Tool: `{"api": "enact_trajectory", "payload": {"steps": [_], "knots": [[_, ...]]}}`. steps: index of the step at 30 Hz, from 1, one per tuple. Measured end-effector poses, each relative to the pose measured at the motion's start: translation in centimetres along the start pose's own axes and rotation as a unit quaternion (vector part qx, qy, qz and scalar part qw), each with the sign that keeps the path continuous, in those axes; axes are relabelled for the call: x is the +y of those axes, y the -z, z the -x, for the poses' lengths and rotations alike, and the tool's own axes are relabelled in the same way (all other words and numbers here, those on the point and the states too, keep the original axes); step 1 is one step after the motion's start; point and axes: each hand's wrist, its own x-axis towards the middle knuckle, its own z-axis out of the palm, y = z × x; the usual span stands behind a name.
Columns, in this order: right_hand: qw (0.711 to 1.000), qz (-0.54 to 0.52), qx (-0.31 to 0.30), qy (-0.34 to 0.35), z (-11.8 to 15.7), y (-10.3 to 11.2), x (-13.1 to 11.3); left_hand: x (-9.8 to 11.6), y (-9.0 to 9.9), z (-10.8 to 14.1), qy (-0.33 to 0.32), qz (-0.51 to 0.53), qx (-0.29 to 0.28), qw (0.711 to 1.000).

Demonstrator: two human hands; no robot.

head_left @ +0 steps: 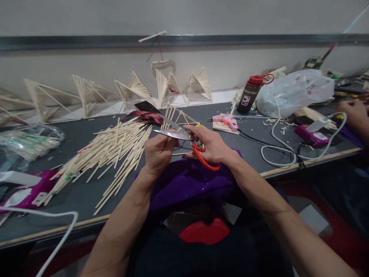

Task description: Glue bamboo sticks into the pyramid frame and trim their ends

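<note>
My right hand (211,142) grips a pair of scissors (178,135) with orange handles, its blades apart and pointing left over my left hand. My left hand (160,152) is closed just below the blades; what its fingers hold is hidden. Right behind the blades stands a small frame of thin wooden sticks (170,114), partly covered by scissors and hands. Purple cloth (184,184) lies under my wrists at the table's front edge. To the left of my left hand spreads a loose heap of wooden sticks (109,148).
Fan-shaped stick structures (135,88) line the wall. A pink glue gun (226,122) rests on a small board, near a dark bottle (250,94) with a red lid. White cable (273,148) loops at right, beside a purple device (313,135). Another person's hand (353,115) is at far right.
</note>
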Motion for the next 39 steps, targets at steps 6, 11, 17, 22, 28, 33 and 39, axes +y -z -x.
{"api": "enact_trajectory", "payload": {"steps": [6, 11, 17, 22, 28, 33, 39], "knots": [[0.999, -0.034, -0.001, -0.008, 0.3, -0.1, -0.3, 0.8, 0.0, 0.2, -0.004, -0.012, 0.001, 1.000], [1.000, -0.018, 0.008, -0.024, 0.4, -0.2, -0.7, 0.7, -0.1, 0.2, 0.017, -0.018, 0.008, 1.000], [0.999, 0.002, 0.024, -0.024, 0.3, -0.5, -0.2, 0.4, -0.2, 0.0, 0.011, -0.020, 0.002, 1.000], [0.999, 0.023, 0.015, -0.027, -0.3, 0.2, -0.8, 0.2, 0.1, -0.3, -0.014, -0.014, 0.024, 1.000], [0.999, 0.027, 0.014, -0.031, -0.6, 0.4, -1.6, 0.1, 0.3, -0.4, -0.017, -0.010, 0.034, 0.999], [0.999, 0.025, 0.024, -0.017, -0.3, 0.1, -1.4, 0.2, 0.4, -0.1, 0.002, 0.031, 0.019, 0.999], [0.998, 0.059, 0.002, -0.037, -0.2, 0.7, -1.6, 0.0, 0.4, -0.2, 0.028, 0.046, -0.001, 0.999]]}}
